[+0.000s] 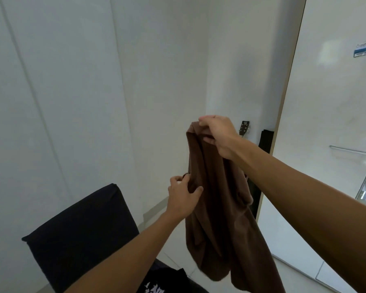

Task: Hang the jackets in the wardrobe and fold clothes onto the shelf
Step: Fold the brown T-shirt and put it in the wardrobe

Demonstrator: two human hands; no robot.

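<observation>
A brown garment [220, 218] hangs in the air in front of me, its lower part drooping toward the floor. My right hand [219, 135] grips its top edge, fingers curled over the bunched fabric. Lower down, my left hand [183, 197] pinches a fold on the garment's left side between thumb and fingers. A black garment with white print [161, 284] lies at the bottom of the view, partly behind my left forearm.
A black chair back [80, 233] stands at the lower left. White wall panels fill the left and centre. A guitar headstock [244, 129] and a dark strip lean in the corner beside a white door [325, 123] at right.
</observation>
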